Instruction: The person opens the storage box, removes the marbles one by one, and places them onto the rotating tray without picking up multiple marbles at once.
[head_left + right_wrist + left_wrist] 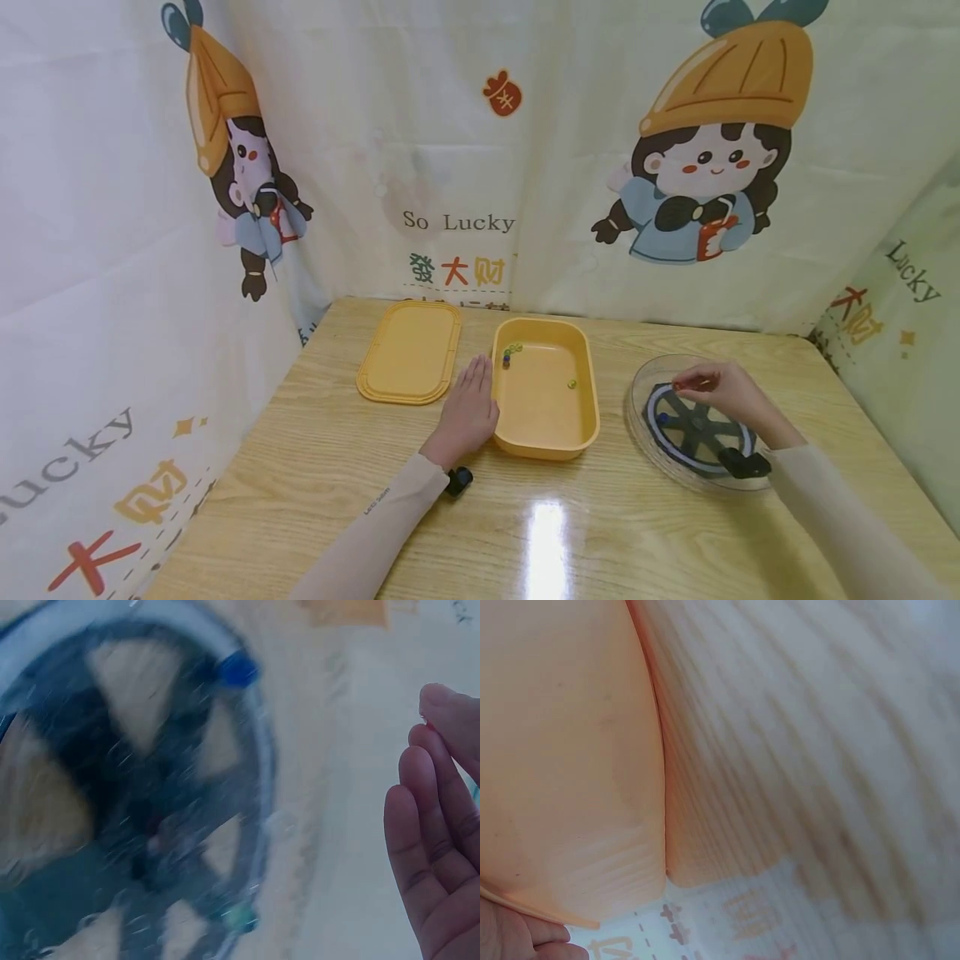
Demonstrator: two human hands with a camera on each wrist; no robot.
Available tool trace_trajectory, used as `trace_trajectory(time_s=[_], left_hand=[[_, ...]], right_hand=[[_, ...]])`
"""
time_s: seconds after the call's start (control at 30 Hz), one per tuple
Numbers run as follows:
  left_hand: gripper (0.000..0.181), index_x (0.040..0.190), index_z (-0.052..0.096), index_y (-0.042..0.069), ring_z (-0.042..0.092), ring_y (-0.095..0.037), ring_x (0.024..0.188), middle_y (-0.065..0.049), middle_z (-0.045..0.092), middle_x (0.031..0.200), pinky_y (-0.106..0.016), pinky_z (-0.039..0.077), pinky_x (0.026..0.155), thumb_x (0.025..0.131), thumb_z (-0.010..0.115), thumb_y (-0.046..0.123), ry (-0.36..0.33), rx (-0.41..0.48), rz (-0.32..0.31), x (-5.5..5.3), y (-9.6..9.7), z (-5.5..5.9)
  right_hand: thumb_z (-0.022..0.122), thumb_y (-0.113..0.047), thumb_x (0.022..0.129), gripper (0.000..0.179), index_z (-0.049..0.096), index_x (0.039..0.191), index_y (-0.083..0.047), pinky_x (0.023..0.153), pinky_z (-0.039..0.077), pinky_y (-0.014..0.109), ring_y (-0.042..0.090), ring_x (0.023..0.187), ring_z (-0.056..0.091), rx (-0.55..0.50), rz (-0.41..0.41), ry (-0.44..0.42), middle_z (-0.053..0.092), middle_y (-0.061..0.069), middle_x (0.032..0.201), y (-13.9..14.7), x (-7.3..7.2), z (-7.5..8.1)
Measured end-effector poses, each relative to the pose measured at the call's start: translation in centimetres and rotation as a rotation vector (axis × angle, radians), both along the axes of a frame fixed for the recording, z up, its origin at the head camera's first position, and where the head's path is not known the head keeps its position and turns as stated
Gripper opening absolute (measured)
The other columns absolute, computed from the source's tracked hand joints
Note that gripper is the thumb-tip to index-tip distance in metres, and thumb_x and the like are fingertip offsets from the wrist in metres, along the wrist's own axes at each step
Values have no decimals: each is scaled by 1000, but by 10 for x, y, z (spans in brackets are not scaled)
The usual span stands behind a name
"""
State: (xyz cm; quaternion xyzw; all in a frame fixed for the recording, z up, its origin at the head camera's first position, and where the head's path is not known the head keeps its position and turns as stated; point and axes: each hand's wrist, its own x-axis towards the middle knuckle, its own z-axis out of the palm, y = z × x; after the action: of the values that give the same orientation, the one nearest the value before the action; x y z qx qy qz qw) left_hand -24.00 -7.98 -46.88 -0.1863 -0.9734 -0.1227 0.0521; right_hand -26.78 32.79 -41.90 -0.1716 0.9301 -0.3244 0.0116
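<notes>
My left hand (467,412) lies with straight fingers along the left wall of a yellow plastic box (543,447); its fingertips also show at the lower left corner of the left wrist view. Inside the box are several small green, blue and dark balls (507,359). Above a clear round dish (645,375), my right hand (723,390) pinches a small red ball (677,386) between thumb and forefinger, mostly hidden by the fingertips. A dark spoked wheel (697,427) with a pale ring lies in the dish. A blue ball (238,669) and a green ball (240,916) sit on that ring.
A flat yellow lid (411,354) lies left of the box on the wooden table (300,483). Printed curtains (450,150) hang behind the table and at both sides. Dark wrist cameras (745,462) are worn at both wrists, the right one over the dish's near edge.
</notes>
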Motion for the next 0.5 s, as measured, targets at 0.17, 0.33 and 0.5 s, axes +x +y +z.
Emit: trace_trajectory(time_s=[0.17,0.33,0.5], left_hand=[[60,146,18,-9,15,-32,146,-23,18,155,-44,19,118,97,39,20,14,-4,-3,-1,0,-1],[60,146,17,-9,15,-32,146,-23,18,155,-43,18,118,98,38,20,11,-10,-2,0,0,-1],[60,147,17,-8,14,-31,146,-22,17,155,-43,17,119,98,38,20,0,-4,1,1,0,0]], right_hand=[[70,-10,83,24,70,101,5,61,54,25,0,71,62,-21,-2,-61,71,14,90,11,-6,-15],[70,0,79,21,69,97,9,60,53,20,-3,69,63,-28,20,-74,71,21,90,15,-10,-25],[71,2,77,17,70,92,8,59,52,18,-5,68,61,12,26,-68,71,20,86,16,-14,-32]])
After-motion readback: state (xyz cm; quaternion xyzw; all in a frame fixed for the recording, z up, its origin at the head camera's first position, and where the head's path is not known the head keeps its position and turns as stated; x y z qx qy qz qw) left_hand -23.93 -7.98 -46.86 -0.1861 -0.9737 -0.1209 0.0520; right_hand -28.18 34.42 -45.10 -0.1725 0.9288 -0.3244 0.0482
